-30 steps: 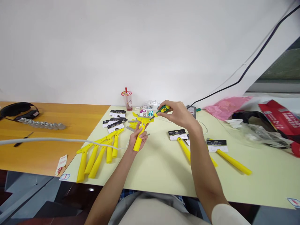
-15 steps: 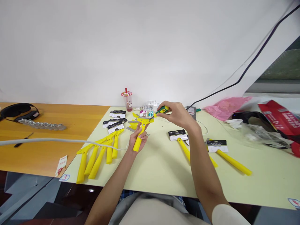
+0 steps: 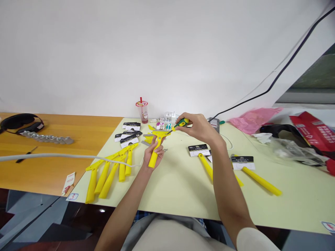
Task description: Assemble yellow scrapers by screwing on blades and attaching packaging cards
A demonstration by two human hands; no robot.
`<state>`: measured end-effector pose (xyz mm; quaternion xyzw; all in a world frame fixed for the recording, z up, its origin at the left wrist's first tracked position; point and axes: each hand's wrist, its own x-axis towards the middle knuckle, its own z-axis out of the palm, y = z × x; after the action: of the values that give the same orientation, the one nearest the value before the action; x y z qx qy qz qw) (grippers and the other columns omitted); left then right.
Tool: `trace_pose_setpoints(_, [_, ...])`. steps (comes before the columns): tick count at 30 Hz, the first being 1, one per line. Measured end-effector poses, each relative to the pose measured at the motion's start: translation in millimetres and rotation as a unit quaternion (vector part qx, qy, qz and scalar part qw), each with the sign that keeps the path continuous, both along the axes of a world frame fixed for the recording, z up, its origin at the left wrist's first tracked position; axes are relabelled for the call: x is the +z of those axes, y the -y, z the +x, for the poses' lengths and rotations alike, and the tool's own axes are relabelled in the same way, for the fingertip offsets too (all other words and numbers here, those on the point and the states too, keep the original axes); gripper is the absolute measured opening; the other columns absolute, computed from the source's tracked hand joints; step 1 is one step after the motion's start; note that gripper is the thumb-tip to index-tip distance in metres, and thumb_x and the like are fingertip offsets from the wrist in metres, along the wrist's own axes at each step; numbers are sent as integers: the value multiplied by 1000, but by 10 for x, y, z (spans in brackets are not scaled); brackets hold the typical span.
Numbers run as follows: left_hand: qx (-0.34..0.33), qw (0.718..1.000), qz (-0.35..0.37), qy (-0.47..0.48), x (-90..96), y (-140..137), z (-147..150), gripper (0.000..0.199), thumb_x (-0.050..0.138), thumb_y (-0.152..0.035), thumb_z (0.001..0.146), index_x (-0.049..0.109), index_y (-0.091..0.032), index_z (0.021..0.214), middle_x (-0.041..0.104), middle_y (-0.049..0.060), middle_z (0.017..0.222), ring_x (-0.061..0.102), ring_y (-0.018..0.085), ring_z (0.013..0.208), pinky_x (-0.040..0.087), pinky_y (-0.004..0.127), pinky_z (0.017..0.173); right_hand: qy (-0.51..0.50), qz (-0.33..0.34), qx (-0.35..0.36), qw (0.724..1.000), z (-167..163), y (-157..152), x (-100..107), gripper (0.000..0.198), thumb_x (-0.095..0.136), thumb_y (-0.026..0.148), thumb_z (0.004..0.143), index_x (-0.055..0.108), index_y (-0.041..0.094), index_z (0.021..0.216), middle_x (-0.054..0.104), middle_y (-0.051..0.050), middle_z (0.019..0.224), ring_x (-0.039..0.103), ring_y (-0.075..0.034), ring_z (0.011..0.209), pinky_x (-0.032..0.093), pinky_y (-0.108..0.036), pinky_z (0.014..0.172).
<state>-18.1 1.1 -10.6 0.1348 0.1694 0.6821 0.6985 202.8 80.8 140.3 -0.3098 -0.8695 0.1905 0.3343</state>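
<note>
yellow scraper (image 3: 159, 140), head (image 3: 161, 134) pointing forward, handle (image 3: 152, 159) nearer; axis leaning slightly right

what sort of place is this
Likely a small indoor workshop: yellow scraper handles lie grouped on a pale tabletop near printed packaging cards, and the right hand holds a green-and-yellow screwdriver.

Handles (image 3: 108, 181) lie left of the screwdriver (image 3: 181, 122) (cup (image 3: 144, 114) behind them).

Yellow scraper (image 3: 154, 158) nudged slightly left, green-and-yellow screwdriver (image 3: 182, 122) a touch lower
</note>
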Motion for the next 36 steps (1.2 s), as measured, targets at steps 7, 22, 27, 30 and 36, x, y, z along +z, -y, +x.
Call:
trace_pose_setpoints(7, [1,1000,-6,5,29,3,13,44,54,-6,103,71,-32,135,64,11,154,40,-2,52,45,11,52,-1,-5,-1,1000,-3,2,7,15,78,38,95,75,28,105,80,-2,95,68,-21,81,51,-34,76])
trace_pose_setpoints(22, [21,1000,-20,10,-49,-55,-6,33,57,-6,103,73,-28,121,64,10,153,44,-2,55,46,12,54,109,-26,-114,987,211,-241,-96,16,78,38,92,75,25,100,75,-4,87,66,-23,82,47,-33,68])
trace_pose_setpoints(27, [21,1000,-17,-7,-32,-50,7,40,60,-6,101,71,-32,130,61,9,158,44,-3,55,48,13,55,188,-58,-195,961,443,-549,-288,12,78,28,89,77,24,100,74,-7,94,64,-24,90,46,-32,68])
trace_pose_setpoints(30, [20,1000,-21,-10,-27,-45,17,41,60,-6,101,71,-32,131,61,8,158,44,-3,54,48,12,55,224,-94,-210,947,563,-703,-406,10,80,24,86,78,22,96,73,-7,96,63,-22,85,45,-31,65])
trace_pose_setpoints(36, [12,1000,-18,11,-50,-49,22,37,56,-5,103,71,-29,127,61,10,157,45,-2,55,48,13,56,243,-159,-204,935,626,-877,-538,14,85,24,83,79,21,95,74,-6,92,63,-18,74,47,-29,64])
